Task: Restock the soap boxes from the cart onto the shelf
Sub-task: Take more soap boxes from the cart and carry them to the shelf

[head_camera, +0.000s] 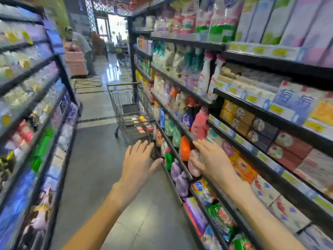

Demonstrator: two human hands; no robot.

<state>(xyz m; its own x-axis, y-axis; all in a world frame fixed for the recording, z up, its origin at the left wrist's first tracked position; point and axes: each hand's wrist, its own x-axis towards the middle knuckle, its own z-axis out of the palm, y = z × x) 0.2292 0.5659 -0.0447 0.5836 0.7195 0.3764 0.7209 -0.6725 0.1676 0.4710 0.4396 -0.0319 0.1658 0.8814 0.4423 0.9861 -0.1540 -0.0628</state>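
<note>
We stand in a shop aisle with both arms stretched forward at the centre of the frame. Our left hand is spread flat, fingers apart, holding nothing, and our right hand is likewise splayed and empty, near the edge of the shelf on the right. The cart stands ahead, above the hands in the frame, tight beside the shelving, with a few soap boxes lying in its basket. More soap boxes fill the shelf rows at the right.
</note>
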